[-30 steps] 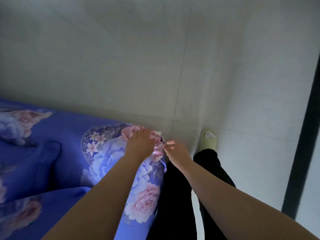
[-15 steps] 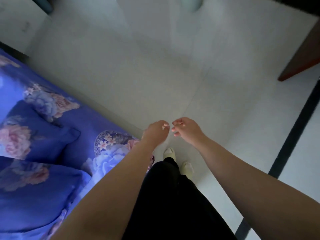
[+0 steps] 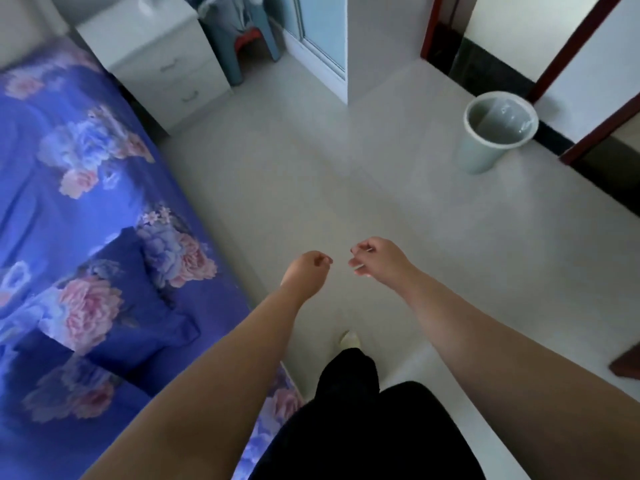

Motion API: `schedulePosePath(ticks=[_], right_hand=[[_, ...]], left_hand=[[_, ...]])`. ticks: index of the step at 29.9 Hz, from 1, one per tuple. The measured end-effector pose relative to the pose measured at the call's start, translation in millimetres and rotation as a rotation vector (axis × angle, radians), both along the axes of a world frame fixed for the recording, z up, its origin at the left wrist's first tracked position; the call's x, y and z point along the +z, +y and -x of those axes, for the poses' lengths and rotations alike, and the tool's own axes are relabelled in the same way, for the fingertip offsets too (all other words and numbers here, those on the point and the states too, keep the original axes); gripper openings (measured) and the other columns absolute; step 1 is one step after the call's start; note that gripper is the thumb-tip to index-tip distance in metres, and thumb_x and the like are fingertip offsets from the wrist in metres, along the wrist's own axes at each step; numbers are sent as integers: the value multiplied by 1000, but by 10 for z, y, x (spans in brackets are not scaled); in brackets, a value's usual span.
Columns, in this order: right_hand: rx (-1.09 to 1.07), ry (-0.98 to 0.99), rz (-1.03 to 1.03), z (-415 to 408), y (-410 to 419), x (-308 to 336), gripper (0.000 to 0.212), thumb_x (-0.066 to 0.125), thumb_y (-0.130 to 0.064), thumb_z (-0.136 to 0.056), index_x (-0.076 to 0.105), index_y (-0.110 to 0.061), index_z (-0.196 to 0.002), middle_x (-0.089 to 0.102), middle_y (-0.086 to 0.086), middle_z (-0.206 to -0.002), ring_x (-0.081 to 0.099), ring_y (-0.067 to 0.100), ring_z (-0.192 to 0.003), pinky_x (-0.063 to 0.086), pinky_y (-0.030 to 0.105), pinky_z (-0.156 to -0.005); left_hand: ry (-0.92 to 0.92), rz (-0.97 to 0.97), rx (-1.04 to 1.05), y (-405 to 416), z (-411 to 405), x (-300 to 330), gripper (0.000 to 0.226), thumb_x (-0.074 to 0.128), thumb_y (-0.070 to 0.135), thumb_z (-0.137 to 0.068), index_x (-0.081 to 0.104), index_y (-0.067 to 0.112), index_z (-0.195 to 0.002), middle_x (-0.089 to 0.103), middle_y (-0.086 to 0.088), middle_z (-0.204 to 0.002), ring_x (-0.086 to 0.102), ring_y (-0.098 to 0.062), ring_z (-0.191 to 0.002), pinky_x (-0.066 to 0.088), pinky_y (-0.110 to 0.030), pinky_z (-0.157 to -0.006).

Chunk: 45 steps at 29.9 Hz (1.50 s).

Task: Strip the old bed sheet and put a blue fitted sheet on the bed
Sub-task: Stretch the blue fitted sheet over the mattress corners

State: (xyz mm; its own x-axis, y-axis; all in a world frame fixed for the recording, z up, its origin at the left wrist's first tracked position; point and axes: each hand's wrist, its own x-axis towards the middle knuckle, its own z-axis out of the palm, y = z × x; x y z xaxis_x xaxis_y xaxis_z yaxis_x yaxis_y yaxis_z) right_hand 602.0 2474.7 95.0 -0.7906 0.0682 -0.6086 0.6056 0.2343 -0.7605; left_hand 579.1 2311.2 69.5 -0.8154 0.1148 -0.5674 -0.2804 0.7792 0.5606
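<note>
Meanwhile the blue floral sheet [image 3: 86,209] lies rumpled; both hands' fingers [image 3: 320,260] curl loosely, empty.

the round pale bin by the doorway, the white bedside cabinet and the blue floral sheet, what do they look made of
Round pale bin: likely moulded plastic, going by its smooth thin rim; a clear glossy liner glints inside.
White bedside cabinet: probably painted or laminated board, with flat matte faces and small metal-looking drawer pulls.
Blue floral sheet: woven fabric with a printed pattern, soft folds and a slight sheen; the fibre cannot be told.
</note>
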Motion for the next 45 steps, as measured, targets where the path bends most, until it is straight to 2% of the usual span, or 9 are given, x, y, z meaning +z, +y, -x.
schedulePosePath(ticks=[7, 13, 18, 23, 26, 36, 38, 41, 45], right_hand=[[85, 7, -7, 1555, 38, 262, 10, 53, -22, -95, 57, -13, -97, 68, 1, -80, 62, 13, -57, 43, 16, -51], [358, -15, -38, 3166, -185, 297, 10, 51, -23, -96, 56, -15, -93, 66, 0, -80, 60, 14, -57, 43, 19, -53], [537, -35, -61, 4102, -716, 454, 12, 48, -22, -97, 54, -16, -89, 66, 0, -80, 60, 14, -60, 41, 23, -56], [714, -35, -59, 4961, -1642, 430, 12, 45, -21, -98, 55, -14, -96, 65, 5, -89, 58, 11, -58, 40, 21, -54], [763, -23, -61, 5504, -2339, 377, 14, 45, -21, -98, 53, -18, -87, 65, 4, -87, 58, 10, -59, 40, 21, -54], [685, -120, -15, 7277, -4560, 382, 14, 46, -20, -98, 51, -20, -85, 62, -2, -77, 57, 10, -55, 39, 21, -54], [673, -130, -24, 7696, -4847, 335, 12, 46, -21, -98, 52, -19, -88, 62, -3, -76, 58, 8, -52, 41, 21, -55], [647, -123, -40, 8421, -5310, 234, 8, 46, -20, -97, 53, -17, -94, 62, -2, -75, 58, 7, -48, 41, 21, -53], [694, -135, -49, 9472, -6021, 191, 10, 46, -20, -98, 51, -18, -89, 62, -2, -74, 56, 7, -47, 39, 20, -51]], left_hand=[[30, -33, 108, 4, 1386, 349, 24, 46, 24, -96, 68, 19, -103, 69, -4, -106, 62, -22, -99, 47, -28, -82], [140, -17, 329, -65, 2743, 504, 26, 45, 24, -97, 66, 16, -110, 66, -4, -113, 59, -22, -106, 43, -26, -84], [105, -24, 487, -381, 3343, 552, 26, 46, 26, -96, 66, 18, -111, 66, -3, -113, 59, -22, -105, 41, -24, -79], [93, -7, 646, -1194, 3982, 490, 27, 46, 26, -96, 65, 17, -112, 66, -4, -110, 60, -23, -102, 44, -27, -81], [113, -13, 725, -1861, 4405, 427, 25, 47, 25, -96, 67, 16, -110, 67, -3, -108, 60, -22, -98, 41, -23, -75], [12, 11, 806, -4162, 5870, 506, 23, 50, 24, -95, 67, 15, -106, 65, 0, -101, 61, -22, -100, 43, -24, -79], [-1, 15, 812, -4500, 6273, 483, 20, 51, 24, -94, 68, 17, -101, 65, -1, -96, 62, -23, -100, 43, -24, -83], [20, 1, 837, -5003, 6958, 413, 13, 53, 29, -91, 64, 26, -87, 68, -2, -92, 63, -24, -99, 43, -36, -97], [33, 17, 905, -5665, 7907, 427, 20, 51, 24, -94, 67, 14, -102, 65, -4, -96, 59, -21, -95, 41, -25, -83]])
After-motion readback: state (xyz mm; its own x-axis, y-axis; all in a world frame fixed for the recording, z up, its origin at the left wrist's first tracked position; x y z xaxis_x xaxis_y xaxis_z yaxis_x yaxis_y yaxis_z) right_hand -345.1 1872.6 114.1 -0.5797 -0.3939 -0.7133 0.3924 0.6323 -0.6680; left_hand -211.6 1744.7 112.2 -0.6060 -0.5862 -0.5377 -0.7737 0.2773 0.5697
